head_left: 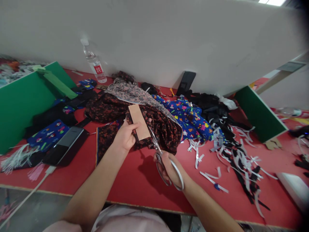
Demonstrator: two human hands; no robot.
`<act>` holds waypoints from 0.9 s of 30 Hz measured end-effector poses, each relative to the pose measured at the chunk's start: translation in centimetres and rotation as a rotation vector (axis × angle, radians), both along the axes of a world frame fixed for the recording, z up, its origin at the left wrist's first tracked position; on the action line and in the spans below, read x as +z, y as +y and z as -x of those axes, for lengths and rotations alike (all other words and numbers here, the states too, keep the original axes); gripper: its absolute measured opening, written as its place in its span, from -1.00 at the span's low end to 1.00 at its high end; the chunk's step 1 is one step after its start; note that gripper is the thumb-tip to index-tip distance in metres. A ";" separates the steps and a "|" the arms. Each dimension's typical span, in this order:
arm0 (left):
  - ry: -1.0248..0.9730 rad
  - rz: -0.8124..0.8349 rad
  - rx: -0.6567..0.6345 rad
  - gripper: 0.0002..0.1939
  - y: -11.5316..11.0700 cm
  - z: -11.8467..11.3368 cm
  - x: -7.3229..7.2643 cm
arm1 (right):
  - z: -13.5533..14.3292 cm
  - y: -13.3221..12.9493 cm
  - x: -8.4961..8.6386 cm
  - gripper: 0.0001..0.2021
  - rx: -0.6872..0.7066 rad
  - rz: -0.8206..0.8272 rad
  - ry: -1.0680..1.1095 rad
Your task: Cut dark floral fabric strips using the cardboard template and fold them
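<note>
My left hand [126, 134] is closed on a tan cardboard strip [139, 121], its thumb across the strip's face and dark floral fabric gathered under it. Grey-handled scissors [159, 156] are in my right hand [169, 166], fingers through the loops. Their blades point up and left, along the right edge of the strip, close to the fabric. Whether the blades touch the cloth I cannot tell. The dark floral fabric [166, 137] with red-brown print lies bunched on the red table [135, 183], and its paler reverse side [135, 91] shows behind the strip.
Blue printed fabric [188, 117] and black cloth lie right of centre, with white strip scraps [243, 161] nearby. A water bottle [95, 64] and a phone [186, 83] stand by the back wall. Green dividers [262, 114] flank the area. A cabled black device [64, 146] sits left.
</note>
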State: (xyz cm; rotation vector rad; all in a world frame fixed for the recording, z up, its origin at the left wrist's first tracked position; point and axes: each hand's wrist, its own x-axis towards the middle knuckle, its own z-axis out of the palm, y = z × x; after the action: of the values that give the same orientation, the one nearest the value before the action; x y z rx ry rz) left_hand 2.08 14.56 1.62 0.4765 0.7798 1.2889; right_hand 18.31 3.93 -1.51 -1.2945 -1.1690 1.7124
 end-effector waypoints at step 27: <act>-0.018 -0.028 0.009 -0.35 -0.2 0.0 0.3 | 0.0 0.1 -0.2 -0.43 -0.014 -0.048 -0.008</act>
State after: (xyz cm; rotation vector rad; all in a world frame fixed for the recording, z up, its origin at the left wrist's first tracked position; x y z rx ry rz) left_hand 2.06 14.39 1.96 0.4841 0.7500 1.3124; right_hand 18.28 4.05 -1.69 -1.2791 -1.1957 1.6610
